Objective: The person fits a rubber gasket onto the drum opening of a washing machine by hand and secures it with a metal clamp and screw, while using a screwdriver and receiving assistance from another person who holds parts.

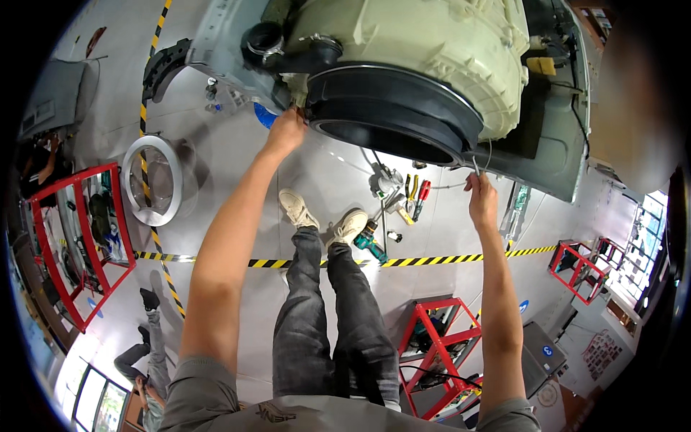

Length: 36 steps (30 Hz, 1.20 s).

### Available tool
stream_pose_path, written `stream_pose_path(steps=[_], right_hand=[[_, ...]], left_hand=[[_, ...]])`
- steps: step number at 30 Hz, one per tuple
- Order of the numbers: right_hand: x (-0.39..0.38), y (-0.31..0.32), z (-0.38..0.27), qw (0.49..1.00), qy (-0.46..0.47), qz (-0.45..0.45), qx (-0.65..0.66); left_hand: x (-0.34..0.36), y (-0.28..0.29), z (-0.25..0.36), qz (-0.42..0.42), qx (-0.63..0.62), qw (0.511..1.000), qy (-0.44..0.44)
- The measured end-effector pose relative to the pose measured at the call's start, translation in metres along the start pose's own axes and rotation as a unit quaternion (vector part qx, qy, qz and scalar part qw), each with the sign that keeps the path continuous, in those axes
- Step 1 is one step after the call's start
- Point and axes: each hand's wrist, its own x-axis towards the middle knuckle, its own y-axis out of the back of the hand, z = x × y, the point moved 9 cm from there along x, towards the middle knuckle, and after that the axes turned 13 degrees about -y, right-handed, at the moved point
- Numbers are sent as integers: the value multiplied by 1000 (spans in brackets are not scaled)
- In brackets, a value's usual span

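Note:
A washing machine tub (410,43) of pale plastic sits in the opened grey cabinet (558,155), with a black rubber door seal (389,101) around its mouth. My left hand (288,131) is closed at the seal's left edge. What its fingers grip there is hidden. On the seal's right side, my right hand (481,194) is pinched around a slim metal piece (475,165), whose kind I cannot make out. A thin wire (490,155) loops beside these fingers and trails left below the seal.
Pliers (412,189), red-handled cutters (422,198), a hammer (400,209) and a green power drill (369,243) lie on the floor near my shoes. A round door ring (171,180) lies at left. Red frames (119,216) stand around, and another person (147,360) is at lower left.

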Motion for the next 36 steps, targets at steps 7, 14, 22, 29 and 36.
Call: stream_pose_path(steps=[7, 14, 22, 29, 36], right_hand=[[17, -13, 13, 1000, 2, 14, 27], [19, -19, 24, 1000, -10, -10, 27], [26, -25, 23, 1000, -10, -11, -4], [31, -27, 26, 1000, 4, -2, 20], [37, -28, 26, 1000, 0, 8, 9]], left_hand=[[-7, -13, -12, -53, -62, 994, 78], [7, -14, 3, -97, 104, 990, 23], [6, -2, -9, -107, -163, 969, 153], [10, 8, 7, -27, -298, 945, 132], [1, -2, -14, 106, -382, 890, 224]])
